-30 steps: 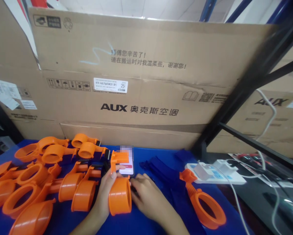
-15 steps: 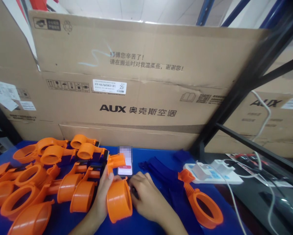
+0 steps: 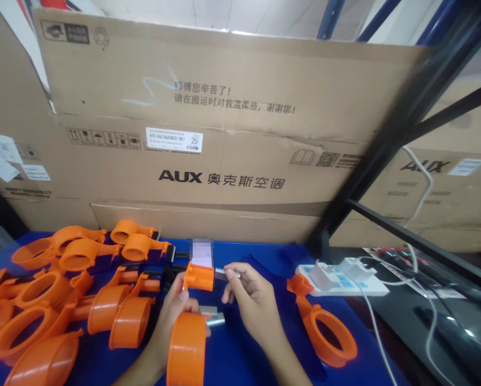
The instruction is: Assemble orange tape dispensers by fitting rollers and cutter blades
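Note:
My left hand (image 3: 175, 308) is closed around an orange tape dispenser (image 3: 187, 351), with its ring toward me and its narrow end (image 3: 199, 277) pointing away. Between thumb and fingertips of my right hand (image 3: 254, 297) is a small toothed metal blade (image 3: 221, 271), just right of the dispenser's narrow end. Silvery metal pieces (image 3: 215, 320) show beside my left fingertips, below the blade; whether those fingers hold them I cannot tell. A phone (image 3: 202, 253) with a lit screen lies behind the dispenser.
Several orange dispensers (image 3: 39, 289) crowd the left of the blue table surface (image 3: 240, 354). Another dispenser (image 3: 331, 335) lies at the right, near a white power strip (image 3: 345, 281) with cables. A cardboard panel (image 3: 224, 128) stands behind, beside a black metal frame (image 3: 369, 139).
My right hand has risen from beside the dispenser's ring and now shows the toothed blade near the narrow end. The dispenser has turned and dropped slightly. The metal pieces have come into view.

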`<state>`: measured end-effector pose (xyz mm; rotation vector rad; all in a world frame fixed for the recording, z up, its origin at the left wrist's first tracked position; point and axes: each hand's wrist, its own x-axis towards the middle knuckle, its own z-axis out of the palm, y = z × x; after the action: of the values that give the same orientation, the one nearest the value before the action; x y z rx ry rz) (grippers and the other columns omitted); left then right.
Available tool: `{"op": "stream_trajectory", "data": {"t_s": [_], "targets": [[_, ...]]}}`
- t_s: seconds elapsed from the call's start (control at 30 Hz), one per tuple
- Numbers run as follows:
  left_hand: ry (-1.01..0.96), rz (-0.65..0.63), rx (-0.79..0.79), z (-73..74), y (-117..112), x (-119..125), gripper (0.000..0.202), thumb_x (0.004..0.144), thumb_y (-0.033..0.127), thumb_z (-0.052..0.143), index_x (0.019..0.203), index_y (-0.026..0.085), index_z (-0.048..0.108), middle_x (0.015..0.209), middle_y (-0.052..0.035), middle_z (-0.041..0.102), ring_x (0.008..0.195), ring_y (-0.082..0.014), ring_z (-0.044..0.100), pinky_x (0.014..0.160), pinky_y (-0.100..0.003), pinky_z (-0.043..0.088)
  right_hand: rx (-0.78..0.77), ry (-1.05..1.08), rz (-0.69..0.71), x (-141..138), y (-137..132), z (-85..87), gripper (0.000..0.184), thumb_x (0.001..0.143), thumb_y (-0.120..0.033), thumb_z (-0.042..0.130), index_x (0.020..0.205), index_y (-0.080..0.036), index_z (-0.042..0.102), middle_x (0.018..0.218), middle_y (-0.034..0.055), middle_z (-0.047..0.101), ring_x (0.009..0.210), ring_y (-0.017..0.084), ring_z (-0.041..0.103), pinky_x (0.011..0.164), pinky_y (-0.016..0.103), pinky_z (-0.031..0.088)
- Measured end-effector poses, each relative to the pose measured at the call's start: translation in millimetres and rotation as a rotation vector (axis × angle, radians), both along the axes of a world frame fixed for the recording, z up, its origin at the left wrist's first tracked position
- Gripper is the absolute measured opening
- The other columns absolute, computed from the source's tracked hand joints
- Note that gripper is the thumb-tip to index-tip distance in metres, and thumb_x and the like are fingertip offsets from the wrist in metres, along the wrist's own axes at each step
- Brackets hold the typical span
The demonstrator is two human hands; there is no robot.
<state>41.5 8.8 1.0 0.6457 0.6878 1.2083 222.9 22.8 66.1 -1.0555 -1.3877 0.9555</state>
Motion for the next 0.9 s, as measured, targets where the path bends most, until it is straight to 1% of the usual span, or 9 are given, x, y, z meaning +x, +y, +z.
{"op": "stream_trajectory", "data": {"t_s": [0.13,0.27,0.43,0.53,0.63,0.8,0.9], "targets": [[0.051,-0.017,0.017,-2.7,1,1,0.062,0.08,0.063,0.073,0.126,0.027,0.055,0.054,0.0071,0.058,0.048,-0.0259,0.071,0.042,-0.027,0.05,0.005,0.043,-0.008,0,-1,1.5,0.034,0.094,-0.053,0.067,0.099,-0.019,0.069,0.065,0.001,0.068,0.056,0.016,0.063,0.055,0.027,0.052],[0.054,-0.056,0.028,-6.2,6,-1,0.065,0.079,0.065,0.073,0.126,0.026,0.052,0.05,0.0077,0.057,0.048,-0.0288,0.072,0.043,-0.029,0.052,0.006,0.091,-0.001,-1,0,1.2,0.032,0.095,-0.05,0.068,0.103,-0.02,0.069,0.071,0.0028,0.072,0.061,0.018,0.069,0.061,0.03,0.057],[0.036,-0.106,0.088,-7.7,7,-1,0.063,0.082,0.065,0.07,0.127,0.026,0.049,0.049,0.0075,0.059,0.047,-0.0305,0.073,0.042,-0.028,0.05,0.015,0.135,-0.022,-1,0,-1.0,0.031,0.094,-0.049,0.068,0.106,-0.02,0.069,0.076,0.0044,0.074,0.07,0.021,0.074,0.068,0.034,0.062],[0.022,-0.135,0.109,-9.1,6,0,0.063,0.083,0.064,0.069,0.129,0.026,0.048,0.051,0.0062,0.062,0.049,-0.0308,0.074,0.043,-0.029,0.052,0.027,0.092,-0.023,-1,-1,-0.8,0.028,0.095,-0.047,0.069,0.103,-0.021,0.071,0.079,0.0047,0.074,0.073,0.022,0.075,0.07,0.034,0.062],[0.007,-0.152,0.12,-13.0,6,0,0.064,0.085,0.062,0.069,0.133,0.027,0.046,0.051,0.0061,0.062,0.051,-0.0317,0.075,0.045,-0.031,0.054,0.052,0.039,-0.026,0,-3,0.1,0.024,0.096,-0.044,0.068,0.1,-0.021,0.072,0.077,0.0039,0.074,0.072,0.021,0.075,0.071,0.033,0.061],[-0.007,-0.15,0.115,-18.4,9,-2,0.063,0.087,0.063,0.066,0.133,0.026,0.046,0.051,0.0067,0.061,0.051,-0.0315,0.075,0.044,-0.029,0.051,0.076,0.086,-0.08,-1,-4,2.3,0.022,0.097,-0.041,0.067,0.103,-0.021,0.071,0.081,0.0046,0.077,0.073,0.022,0.076,0.071,0.033,0.062],[-0.006,-0.143,0.103,-17.9,8,-2,0.063,0.086,0.065,0.067,0.131,0.026,0.045,0.051,0.0073,0.06,0.05,-0.031,0.074,0.044,-0.028,0.051,0.079,0.102,-0.075,0,-3,3.2,0.022,0.097,-0.041,0.067,0.104,-0.02,0.071,0.082,0.0054,0.078,0.075,0.022,0.077,0.071,0.033,0.062]]}}
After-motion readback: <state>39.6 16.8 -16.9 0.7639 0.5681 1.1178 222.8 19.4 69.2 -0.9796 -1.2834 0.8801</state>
